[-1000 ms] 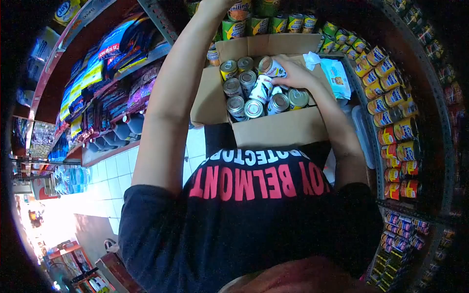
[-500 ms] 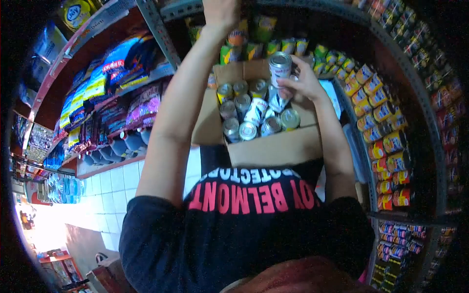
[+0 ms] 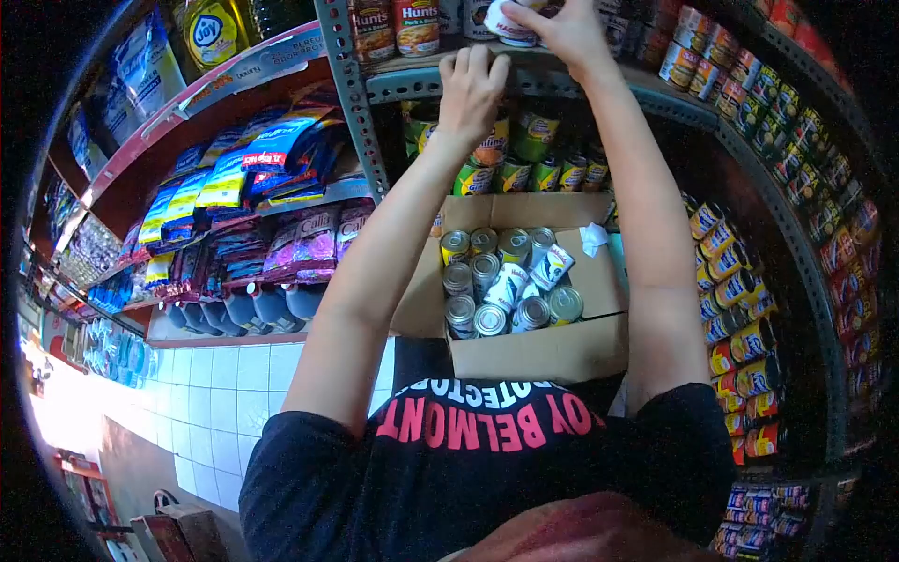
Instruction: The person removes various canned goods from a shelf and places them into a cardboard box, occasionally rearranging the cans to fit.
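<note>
My right hand (image 3: 567, 39) is closed on a white can (image 3: 510, 22) with dark lettering, held tilted at the upper shelf among other cans. Just left of it, my left hand (image 3: 471, 94) has its fingers bent over the metal shelf edge (image 3: 403, 86), with no can visible in it. Below my arms stands an opened cardboard box (image 3: 534, 358) holding several cans. Most stand upright with their lids up; a white can (image 3: 507, 287) and another white can (image 3: 552, 267) lean over the rest.
Hunt's cans (image 3: 417, 28) stand on the upper shelf to the left. Green and yellow cans (image 3: 513, 175) line the shelf behind the box. Stacked cans (image 3: 740, 281) fill the right side. Detergent packets (image 3: 253, 159) lie on the left shelves. A crumpled white paper (image 3: 593, 240) rests on a box flap.
My right hand has lifted the white can from above the box to the upper shelf. The view has tilted upward, showing my left hand at the shelf edge.
</note>
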The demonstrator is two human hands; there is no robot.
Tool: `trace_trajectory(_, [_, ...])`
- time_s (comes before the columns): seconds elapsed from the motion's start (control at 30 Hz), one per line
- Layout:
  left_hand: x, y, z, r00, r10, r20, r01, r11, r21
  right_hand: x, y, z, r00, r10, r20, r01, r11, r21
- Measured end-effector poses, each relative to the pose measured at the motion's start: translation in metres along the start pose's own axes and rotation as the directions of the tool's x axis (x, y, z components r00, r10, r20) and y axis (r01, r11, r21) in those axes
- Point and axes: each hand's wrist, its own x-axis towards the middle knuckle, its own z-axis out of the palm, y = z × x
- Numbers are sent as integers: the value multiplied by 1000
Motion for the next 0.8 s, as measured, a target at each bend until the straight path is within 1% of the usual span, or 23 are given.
trace_trajectory(0.07, [-3, -1, 3, 1000, 0, -22, -1, 1000, -25, 12, 23, 24, 994, 60, 93, -54, 996, -67])
trace_trajectory(0.13, [-4, -1, 3, 999, 8, -52, -10, 999, -41, 20, 29, 43, 976, 125, 181, -101, 985, -140])
trace_trajectory(0.17, [-4, -1, 5, 996, 17, -83, -18, 1000, -13, 9, -29, 28, 982, 189, -2, -189, 977, -103])
trace_trajectory(0.2, [-5, -2, 7, 996, 14, -84, -15, 1000, -11, 10, -26, 30, 982, 187, 1, -186, 977, -103])
trace_trajectory(0.27, [-7, -3, 11, 998, 7, -66, -11, 998, -67, 9, -19, 33, 989, 132, 65, -120, 980, -158])
trace_trajectory(0.3, [-7, -2, 12, 991, 17, -136, -21, 999, -30, 8, -25, 34, 999, 33, 26, -28, 987, -159])
trace_trajectory(0.33, [-7, -3, 12, 991, 12, -133, -16, 999, -30, 8, -30, 34, 999, 35, 32, -30, 987, -158])
trace_trajectory(0.4, [-6, -4, 13, 986, 41, -164, -43, 999, -6, 7, -40, 29, 989, 97, 107, -62, 953, -296])
trace_trajectory(0.43, [-6, -3, 13, 987, 38, -159, -40, 999, -12, 8, -27, 36, 996, 16, 89, 7, 967, -254])
trace_trajectory(0.5, [-7, -3, 14, 980, 44, -193, -45, 999, 0, 8, -22, 35, 994, -23, 105, 46, 974, -224])
trace_trajectory(0.53, [-6, -4, 15, 979, 53, -199, -56, 998, -6, 9, -23, 34, 994, -21, 111, 52, 959, -277])
trace_trajectory(0.63, [-6, -5, 14, 982, 57, -181, -60, 998, -12, 9, -27, 33, 991, -25, 130, 61, 958, -281])
trace_trajectory(0.67, [-6, -5, 13, 983, 55, -177, -58, 998, -13, 9, -29, 32, 988, 3, 155, 45, 951, -305])
trace_trajectory(0.73, [-7, -5, 14, 981, 61, -184, -60, 998, 15, 8, -31, 34, 987, 8, 160, 41, 953, -300])
trace_trajectory(0.77, [-8, -5, 15, 985, 53, -162, -52, 999, 7, 7, -32, 34, 987, 10, 163, 39, 955, -294])
trace_trajectory(0.8, [-8, -4, 14, 985, 48, -163, -50, 999, -7, 2, -27, 33, 904, 191, 383, -107, 967, -229])
